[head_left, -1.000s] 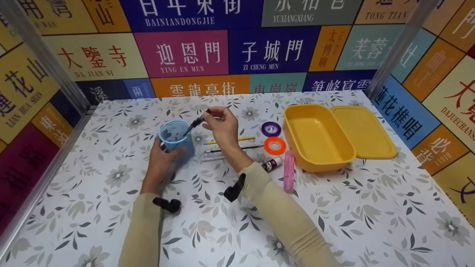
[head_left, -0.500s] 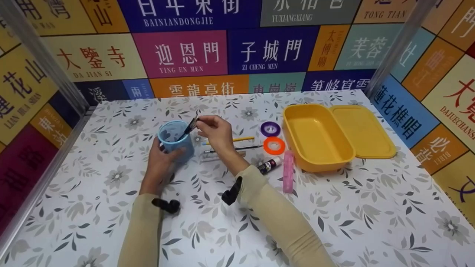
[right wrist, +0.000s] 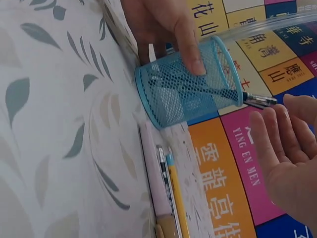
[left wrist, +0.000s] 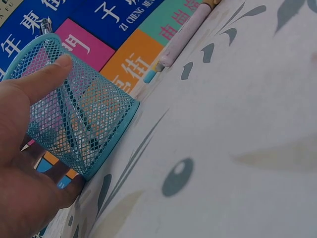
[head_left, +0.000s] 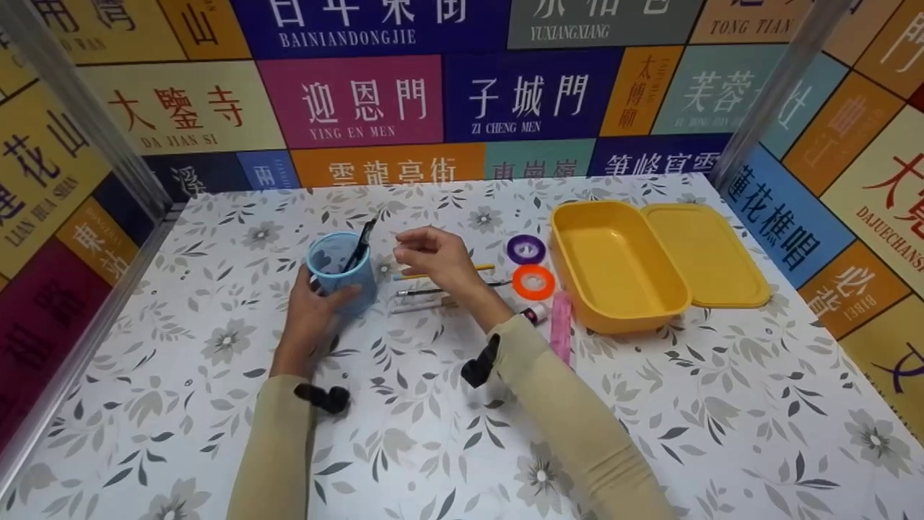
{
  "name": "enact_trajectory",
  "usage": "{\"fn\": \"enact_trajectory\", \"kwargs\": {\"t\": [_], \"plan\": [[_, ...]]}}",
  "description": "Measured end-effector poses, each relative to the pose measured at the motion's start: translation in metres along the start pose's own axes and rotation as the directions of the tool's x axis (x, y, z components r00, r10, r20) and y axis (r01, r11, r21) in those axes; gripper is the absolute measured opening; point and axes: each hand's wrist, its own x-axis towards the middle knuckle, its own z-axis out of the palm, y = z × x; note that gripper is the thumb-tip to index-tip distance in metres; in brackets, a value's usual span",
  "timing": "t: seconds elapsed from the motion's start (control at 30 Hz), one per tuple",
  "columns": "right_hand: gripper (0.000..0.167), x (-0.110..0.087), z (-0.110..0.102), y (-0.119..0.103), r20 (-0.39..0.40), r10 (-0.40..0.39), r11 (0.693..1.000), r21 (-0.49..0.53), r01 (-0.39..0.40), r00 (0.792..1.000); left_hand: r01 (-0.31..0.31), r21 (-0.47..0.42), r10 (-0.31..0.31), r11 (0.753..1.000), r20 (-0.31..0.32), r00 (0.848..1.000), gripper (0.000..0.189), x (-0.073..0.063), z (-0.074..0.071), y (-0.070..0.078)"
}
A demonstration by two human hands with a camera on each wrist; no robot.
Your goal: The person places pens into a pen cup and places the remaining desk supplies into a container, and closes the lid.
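Note:
My left hand [head_left: 307,318] grips a light-blue mesh pen cup [head_left: 367,287] standing on the table, the thumb across its near side. Black pens [head_left: 359,249] lean inside the cup and stick out above its rim; their barrels show through the mesh [left wrist: 106,106] in the left wrist view. To the right of the cup is my right hand [head_left: 442,258], holding nothing, its fingers loosely bent. In the right wrist view its fingertips are close to the pen ends [right wrist: 261,100].
Beside the cup lie a yellow pencil [right wrist: 178,201], a black pen [head_left: 419,292] and a pale pink stick [right wrist: 153,168]. Further right are purple tape [head_left: 526,250], orange tape [head_left: 533,282], a glue stick [head_left: 535,313], a pink strip [head_left: 561,328], a yellow box [head_left: 619,318] and its lid [head_left: 711,256].
My right hand has lowered a pen into the cup, let it go and drawn back to the right. The left hand keeps its grip on the cup.

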Motion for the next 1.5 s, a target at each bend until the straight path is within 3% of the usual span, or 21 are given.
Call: {"fn": "enact_trajectory", "kwargs": {"t": [0.43,0.7,0.87,1.13,1.33,1.5], "plan": [[0.034,-0.006,-0.049,0.002,0.119,0.057,0.980,-0.197,-0.033,0.991,0.028,-0.004,-0.028,1.000,0.004,1.000,0.102,0.002,0.000,0.000],[0.041,-0.006,-0.072,0.005,0.129,0.137,0.954,-0.284,-0.096,0.982,0.059,-0.068,-0.058,0.996,0.012,0.998,0.104,0.000,0.001,0.001],[0.037,-0.009,-0.085,0.007,0.116,0.196,0.933,-0.328,-0.149,0.974,0.035,-0.073,-0.034,0.997,0.017,0.999,0.100,0.000,0.001,-0.002],[0.048,-0.010,-0.103,0.013,0.121,0.272,0.885,-0.422,-0.199,0.955,0.004,-0.041,-0.003,0.999,0.019,1.000,0.101,0.000,-0.001,-0.002],[0.046,-0.013,-0.114,0.018,0.111,0.347,0.861,-0.432,-0.269,0.931,0.028,-0.070,-0.027,0.997,0.020,0.999,0.102,-0.001,0.000,-0.002],[0.044,-0.015,-0.120,0.021,0.125,0.357,0.851,-0.452,-0.268,0.926,0.048,-0.079,-0.046,0.996,0.031,0.998,0.104,-0.002,0.001,-0.001]]}}
